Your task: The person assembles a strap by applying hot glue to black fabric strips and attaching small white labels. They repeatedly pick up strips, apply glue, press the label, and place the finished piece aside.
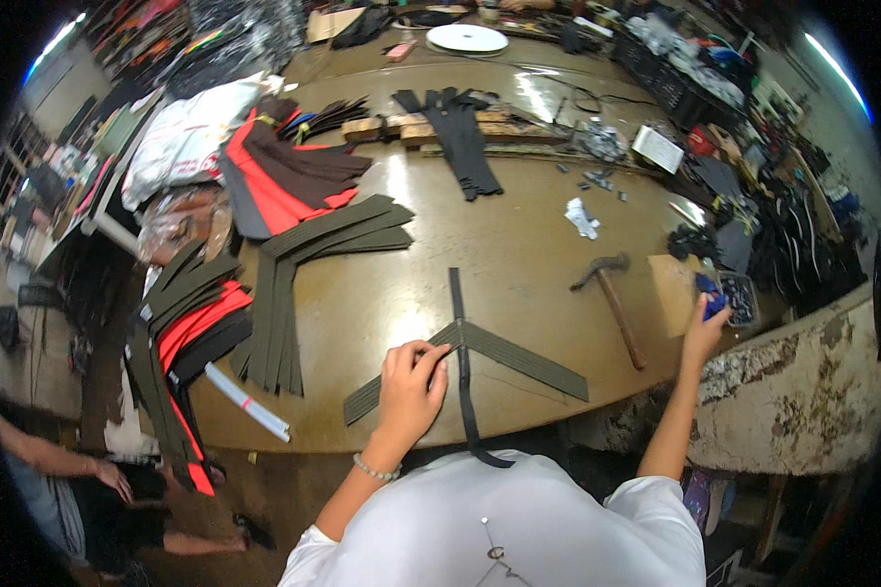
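In front of me lies a V-shaped olive ribbed strap [527, 362], its peak pointing away from me. A narrow black strip [467, 391] runs across the peak and hangs over the table's near edge. My left hand [413, 383] has its bent fingers pressed together on the olive strap, just left of the peak. At the right, my right hand [703, 333] is closed around a small dark blue thing [712, 296] whose kind I cannot make out. It is beside a clear plastic tray [739, 297] of small dark pieces. A wooden-handled hammer [619, 311] lies between the hands.
Piles of olive straps [282, 293] and red and brown straps [289, 176] lie left. Black straps [460, 147] rest over wooden bars at the back. A brown card [671, 293] lies near the tray. Another person's arm [59, 455] shows lower left.
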Motion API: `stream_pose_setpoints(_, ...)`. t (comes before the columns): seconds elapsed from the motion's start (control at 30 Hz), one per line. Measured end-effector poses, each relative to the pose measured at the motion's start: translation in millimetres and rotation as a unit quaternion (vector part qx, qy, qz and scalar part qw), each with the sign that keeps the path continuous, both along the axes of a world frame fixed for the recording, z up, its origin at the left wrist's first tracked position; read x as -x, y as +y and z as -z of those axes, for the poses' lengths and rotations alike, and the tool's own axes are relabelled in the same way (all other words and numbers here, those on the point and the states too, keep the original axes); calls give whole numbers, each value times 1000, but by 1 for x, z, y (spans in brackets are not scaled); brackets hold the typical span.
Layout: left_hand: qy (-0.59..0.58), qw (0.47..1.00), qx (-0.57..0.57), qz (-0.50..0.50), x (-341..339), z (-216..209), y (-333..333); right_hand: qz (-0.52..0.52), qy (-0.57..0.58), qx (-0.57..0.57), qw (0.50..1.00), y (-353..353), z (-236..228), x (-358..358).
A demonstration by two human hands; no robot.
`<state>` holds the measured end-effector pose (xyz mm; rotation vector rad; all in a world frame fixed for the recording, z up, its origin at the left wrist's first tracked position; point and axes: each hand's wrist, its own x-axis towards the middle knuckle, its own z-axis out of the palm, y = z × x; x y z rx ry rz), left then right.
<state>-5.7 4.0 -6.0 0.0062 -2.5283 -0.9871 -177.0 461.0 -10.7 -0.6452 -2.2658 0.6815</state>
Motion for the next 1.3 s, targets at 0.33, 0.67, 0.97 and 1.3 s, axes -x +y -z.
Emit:
stream_pose_setpoints(0.33, 4, 992, -119, -36, -9, -25, -6, -136, 176, -136, 965, -71, -87, -27)
stream_pose_setpoints(0.67, -135, 851, 75, -502, -102, -31, -171, -203, -30, 28, 978, -133, -62, -55)
stream_pose_setpoints(0.97, -113, 874, -145, -449, -140, 1, -223, -342, 54, 20, 938, -181, -77, -79)
stream_pose_setpoints(1.3, 206, 848, -470, -132, -60, -58, -28, -806, -177, 276, 494, -345, -74, -150)
